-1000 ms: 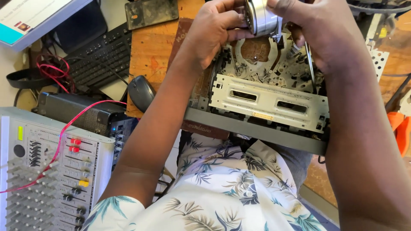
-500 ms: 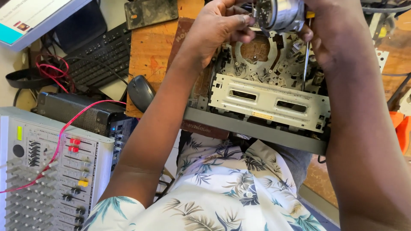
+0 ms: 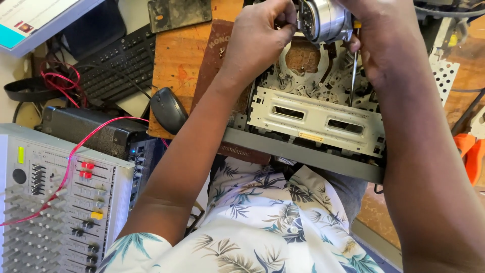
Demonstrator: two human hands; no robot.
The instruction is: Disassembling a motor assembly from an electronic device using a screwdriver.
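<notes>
Metal drum (image 3: 326, 20) cut off above; right hand (image 3: 376, 35) partly hidden

Wooden bench (image 3: 177, 60) w/ opened tape deck (image 3: 313, 121), mouse (image 3: 169, 108), keyboard (image 3: 113, 68), mixer (image 3: 55, 197).

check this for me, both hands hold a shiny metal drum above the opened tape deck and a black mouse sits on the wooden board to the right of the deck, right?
Not quite: in the head view the mouse sits left of the deck, not right. Both the left hand and right hand do hold the drum.
</notes>
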